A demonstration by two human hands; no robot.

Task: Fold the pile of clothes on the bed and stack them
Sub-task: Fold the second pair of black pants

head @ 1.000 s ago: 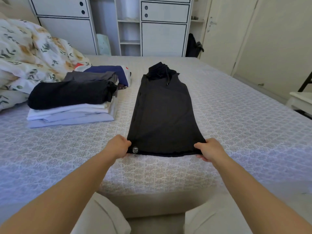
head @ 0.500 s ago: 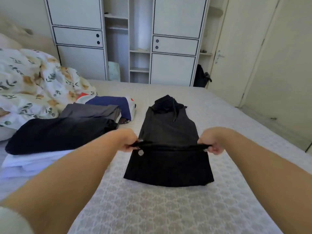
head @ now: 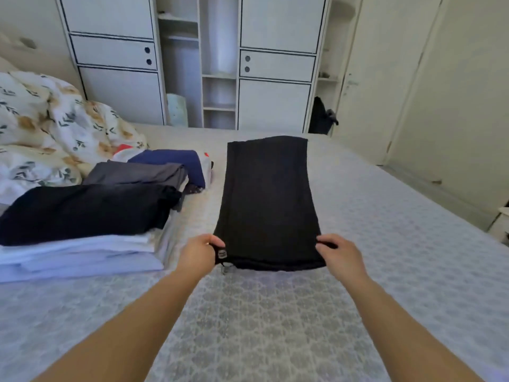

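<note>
From the head view, your left hand (head: 199, 255) and right hand (head: 340, 255) each pinch a near corner of the black garment (head: 268, 199), fingers curled on the cloth; it lies lengthwise on the bed (head: 275, 312), just right of the folded stack (head: 82, 232). Uneven pulling could skew the fold. Patterned bedcover, white wardrobe (head: 192, 64) beyond.

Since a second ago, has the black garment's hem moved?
Yes. Both hands, left hand and right hand, folded the black garment, so it lies doubled beside the folded stack, its far end squared off.
</note>
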